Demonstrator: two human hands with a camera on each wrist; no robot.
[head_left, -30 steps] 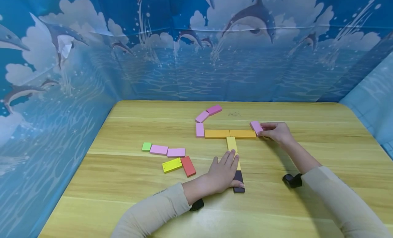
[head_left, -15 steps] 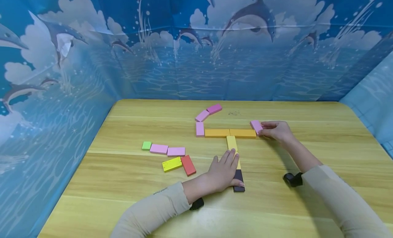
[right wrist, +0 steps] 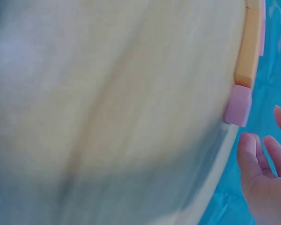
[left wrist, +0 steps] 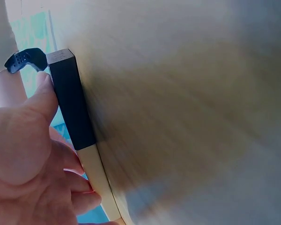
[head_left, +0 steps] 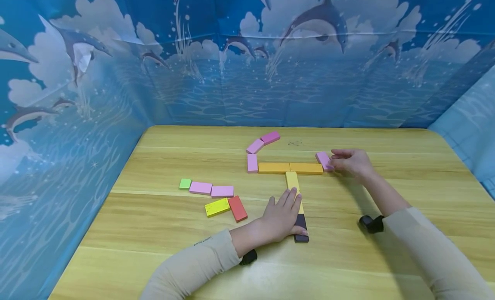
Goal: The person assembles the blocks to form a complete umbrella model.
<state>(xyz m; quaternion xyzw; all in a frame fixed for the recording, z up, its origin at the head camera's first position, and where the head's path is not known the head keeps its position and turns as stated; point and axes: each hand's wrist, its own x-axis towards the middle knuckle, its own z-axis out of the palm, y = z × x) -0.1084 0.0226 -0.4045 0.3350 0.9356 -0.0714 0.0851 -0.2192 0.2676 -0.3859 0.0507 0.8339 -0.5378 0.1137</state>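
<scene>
My left hand (head_left: 281, 217) lies with fingers spread over the upright row of blocks, its thumb on the black block (head_left: 301, 238) and fingertips on the pale yellow blocks (head_left: 291, 180). In the left wrist view, the thumb touches the side of the black block (left wrist: 70, 101). At the right end of two orange blocks (head_left: 306, 168) lies a tilted pink block (head_left: 323, 160). My right hand (head_left: 352, 161) hovers just right of that block, holding nothing. The right wrist view shows a gap between its fingers (right wrist: 247, 149) and the pink block (right wrist: 238, 105).
Pink blocks (head_left: 252, 163) curve up from the orange row's left end. Further left on the wooden table (head_left: 154, 231) lie a green block (head_left: 185, 184), two pink blocks (head_left: 200, 188), a yellow block (head_left: 217, 207) and a red block (head_left: 237, 209). A dolphin-printed curtain (head_left: 251, 102) stands behind.
My right hand has let go of the tilted pink block and drawn slightly right and up, its fingers parting. The left hand and the other blocks have stayed in place.
</scene>
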